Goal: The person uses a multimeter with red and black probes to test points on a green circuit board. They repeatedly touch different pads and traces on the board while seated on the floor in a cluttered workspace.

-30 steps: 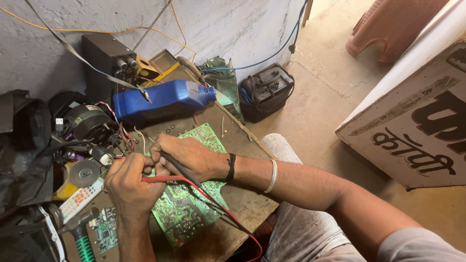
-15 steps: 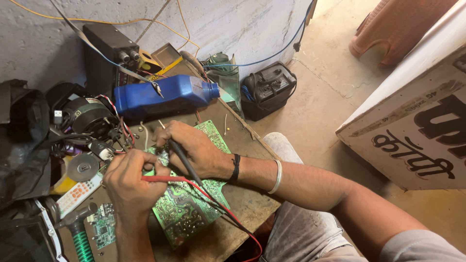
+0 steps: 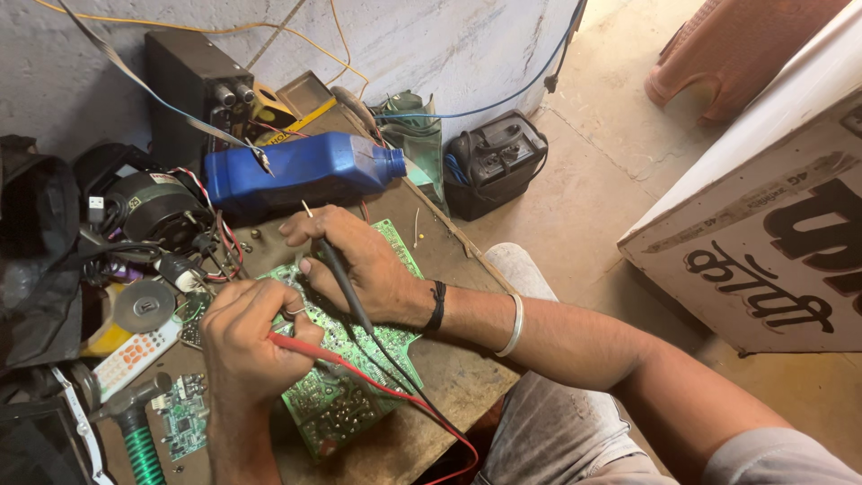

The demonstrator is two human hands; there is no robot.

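A cluttered wooden worktop (image 3: pixel 449 386) by a pale wall holds a green circuit board (image 3: pixel 346 395). Over its left part, the left hand (image 3: pixel 247 341) pinches a red probe (image 3: pixel 305 348); the right hand (image 3: pixel 359 260) grips a black probe (image 3: pixel 346 287) over its upper end.

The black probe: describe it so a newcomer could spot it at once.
Find the blue plastic jug lying on its side by the wall; just below it lies a green circuit board. Over the board, the right hand grips the black probe, a thin black stick, unlike the red probe in the left hand.
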